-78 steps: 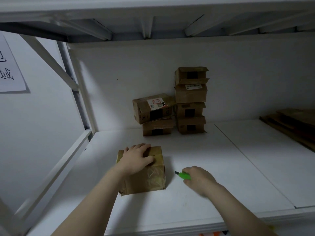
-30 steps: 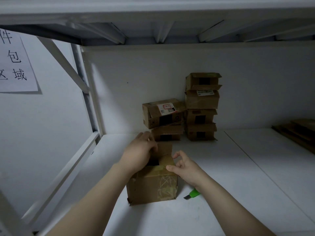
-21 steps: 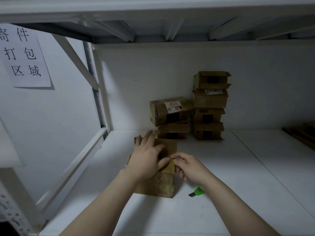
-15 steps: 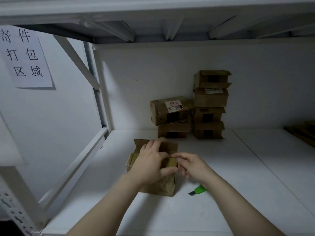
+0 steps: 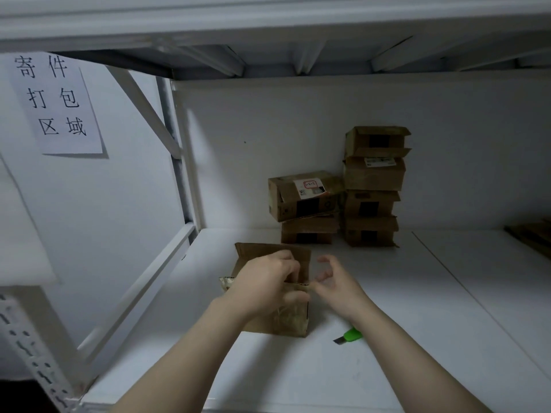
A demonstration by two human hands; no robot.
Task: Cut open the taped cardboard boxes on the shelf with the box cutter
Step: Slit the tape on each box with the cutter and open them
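Note:
A small taped cardboard box (image 5: 290, 321) stands on the white shelf (image 5: 387, 293) in front of me, its far flap (image 5: 268, 251) raised. My left hand (image 5: 265, 286) lies over the box top and grips its near flap, fingers curled over the edge. My right hand (image 5: 335, 283) hovers just right of the box with loosely curled fingers, holding nothing; its thumb is at the box's top right corner. The green box cutter (image 5: 348, 335) lies on the shelf beneath my right forearm, right of the box.
Two stacks of cardboard boxes (image 5: 372, 186) stand against the back wall, the labelled one (image 5: 304, 195) tilted on the left stack. Flattened cardboard (image 5: 533, 236) lies at far right. A paper sign (image 5: 55, 102) hangs on the left wall. The upper shelf (image 5: 268, 22) is close overhead.
The cutter was set down on the shelf. Both hands went to the box and lifted its flaps; my right hand has just come off the near flap and drawn slightly right.

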